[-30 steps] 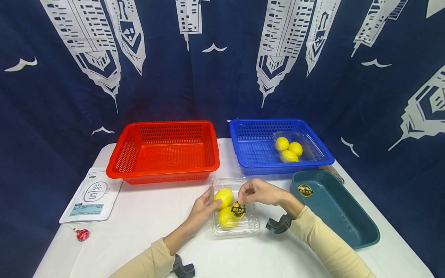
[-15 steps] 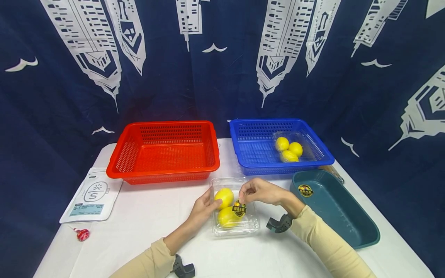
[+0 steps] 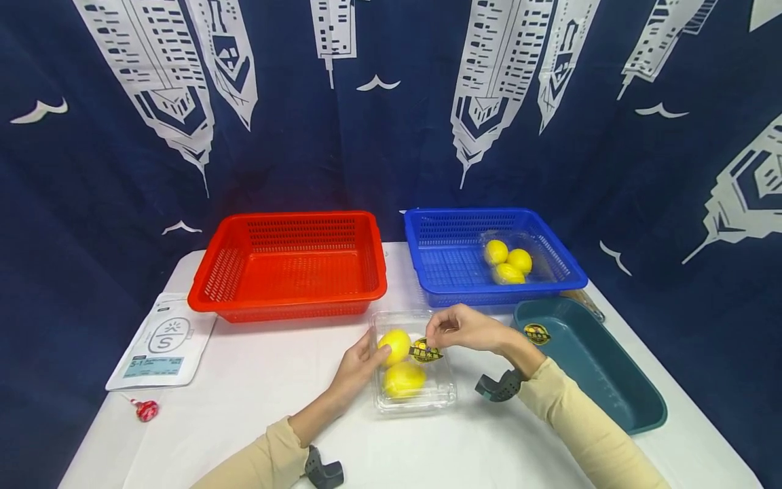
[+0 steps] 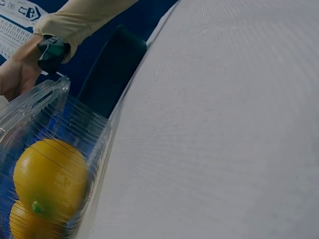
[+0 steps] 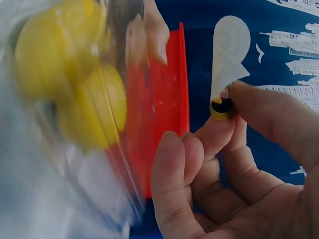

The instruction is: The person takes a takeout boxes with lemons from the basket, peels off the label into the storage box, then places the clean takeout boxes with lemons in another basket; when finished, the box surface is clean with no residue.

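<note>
A clear plastic clamshell box [image 3: 436, 395] with yellow lemons [image 3: 404, 380] inside lies on the white table. My left hand [image 3: 356, 367] grips its left side, thumb over the lid. Above the lid's right part, my right hand [image 3: 470, 329] pinches a round black-and-gold fruit label sticker [image 3: 425, 351] by its edge. In the right wrist view, thumb and forefinger hold the sticker [image 5: 231, 45], its pale back curled towards that camera, apart from the box. The left wrist view shows the box's ridged side and the lemons [image 4: 50, 174]; the left hand is out of that view.
Behind stand a red basket [image 3: 287, 309] and a blue basket [image 3: 446, 292] holding another box of lemons [image 3: 508, 261]. A dark green tray [image 3: 601, 370] with a similar sticker [image 3: 537, 333] is at right. A white pouch [image 3: 161, 343] and a red-wrapped lollipop [image 3: 146, 410] lie left.
My right hand has moved slightly up and to the right, taking the sticker off its place in front of the lower lemon and tilting it. The left hand and box stay put.
</note>
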Demonstrator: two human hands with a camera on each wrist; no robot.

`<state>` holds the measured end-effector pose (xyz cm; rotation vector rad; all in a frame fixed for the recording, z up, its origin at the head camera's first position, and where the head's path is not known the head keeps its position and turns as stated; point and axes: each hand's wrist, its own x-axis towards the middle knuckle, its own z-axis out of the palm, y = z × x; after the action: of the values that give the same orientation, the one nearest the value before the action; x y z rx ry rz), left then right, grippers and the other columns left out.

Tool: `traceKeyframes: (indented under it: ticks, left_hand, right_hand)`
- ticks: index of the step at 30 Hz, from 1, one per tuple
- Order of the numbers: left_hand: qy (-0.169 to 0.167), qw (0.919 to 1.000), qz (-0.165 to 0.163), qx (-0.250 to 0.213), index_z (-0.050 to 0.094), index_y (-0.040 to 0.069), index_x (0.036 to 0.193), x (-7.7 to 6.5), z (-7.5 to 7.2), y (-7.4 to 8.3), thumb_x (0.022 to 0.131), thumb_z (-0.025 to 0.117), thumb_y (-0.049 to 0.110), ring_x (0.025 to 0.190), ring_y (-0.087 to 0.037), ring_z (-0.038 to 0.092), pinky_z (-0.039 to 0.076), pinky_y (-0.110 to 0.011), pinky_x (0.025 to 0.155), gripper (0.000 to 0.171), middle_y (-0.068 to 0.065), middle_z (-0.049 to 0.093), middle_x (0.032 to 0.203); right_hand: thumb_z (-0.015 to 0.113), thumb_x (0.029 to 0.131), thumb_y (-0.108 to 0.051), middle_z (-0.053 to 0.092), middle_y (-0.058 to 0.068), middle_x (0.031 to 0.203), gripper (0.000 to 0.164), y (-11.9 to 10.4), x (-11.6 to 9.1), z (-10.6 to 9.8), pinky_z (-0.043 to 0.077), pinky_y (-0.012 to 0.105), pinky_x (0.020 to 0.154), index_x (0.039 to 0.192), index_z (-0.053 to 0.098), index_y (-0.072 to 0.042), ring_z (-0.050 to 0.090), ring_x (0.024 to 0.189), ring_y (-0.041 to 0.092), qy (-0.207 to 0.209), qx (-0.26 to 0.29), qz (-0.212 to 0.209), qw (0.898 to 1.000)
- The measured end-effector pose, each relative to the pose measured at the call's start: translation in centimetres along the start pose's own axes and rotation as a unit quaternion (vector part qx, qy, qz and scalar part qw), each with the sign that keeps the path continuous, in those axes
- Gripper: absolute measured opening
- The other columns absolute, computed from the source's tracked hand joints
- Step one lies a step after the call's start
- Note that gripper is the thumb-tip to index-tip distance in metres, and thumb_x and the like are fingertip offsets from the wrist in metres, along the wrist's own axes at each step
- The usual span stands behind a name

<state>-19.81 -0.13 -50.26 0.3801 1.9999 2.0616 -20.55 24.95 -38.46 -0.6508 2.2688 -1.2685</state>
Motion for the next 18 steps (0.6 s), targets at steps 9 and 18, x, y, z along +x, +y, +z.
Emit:
traceKeyframes:
  ticks: [9, 18]
  left_hand:
    - [0.005, 1.0000, 0.005, 0.000, 0.026, -0.002, 0.152, 0.0, 0.0, 0.2, 0.095, 0.061, 0.025, 0.141, -0.034, 0.037, 0.032, -0.045, 0.116, 0.071, -0.019, 0.034, 0.155]
    - [0.011, 0.9999, -0.003, 0.006, 0.025, -0.003, 0.151, 0.0, 0.0, 0.4, 0.095, 0.062, 0.026, 0.142, -0.035, 0.036, 0.032, -0.045, 0.116, 0.073, -0.020, 0.031, 0.156]
  right_hand:
    - [0.071, 0.086, -0.014, 0.067, 0.004, 0.090, 0.022, 0.4, -4.5, -3.5, 0.056, 0.024, 0.074, 0.098, 0.061, 0.002, 0.063, 0.076, 0.009, 0.043, -0.030, 0.044, 0.998]
    - [0.076, 0.084, -0.018, 0.064, 0.004, 0.083, 0.028, 2.2, -8.8, -6.5, 0.055, 0.026, 0.065, 0.093, 0.059, 0.003, 0.058, 0.069, 0.007, 0.087, -0.066, 0.094, 0.990]
